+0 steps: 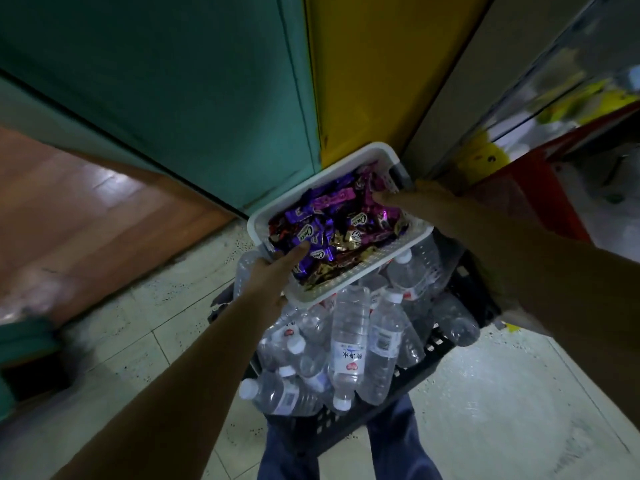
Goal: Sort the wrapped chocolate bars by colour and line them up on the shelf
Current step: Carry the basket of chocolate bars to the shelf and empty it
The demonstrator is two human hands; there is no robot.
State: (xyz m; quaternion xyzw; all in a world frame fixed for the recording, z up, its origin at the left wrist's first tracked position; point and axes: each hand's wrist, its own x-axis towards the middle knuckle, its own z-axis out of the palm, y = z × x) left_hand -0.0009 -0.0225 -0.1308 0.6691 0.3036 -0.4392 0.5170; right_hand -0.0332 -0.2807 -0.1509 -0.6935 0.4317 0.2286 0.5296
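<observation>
A white plastic basket is full of wrapped chocolate bars in purple, pink, red and gold wrappers. It sits on top of a black crate. My left hand grips the basket's near-left rim, thumb lying over the bars inside. My right hand grips the basket's right rim near its grey handle, thumb pointing in over the pink bars. Both forearms reach in from the lower corners.
The black crate under the basket holds several clear water bottles. Teal and yellow panels stand behind. A red shelf unit with goods is at the right. Pale floor tiles lie around; my legs show below.
</observation>
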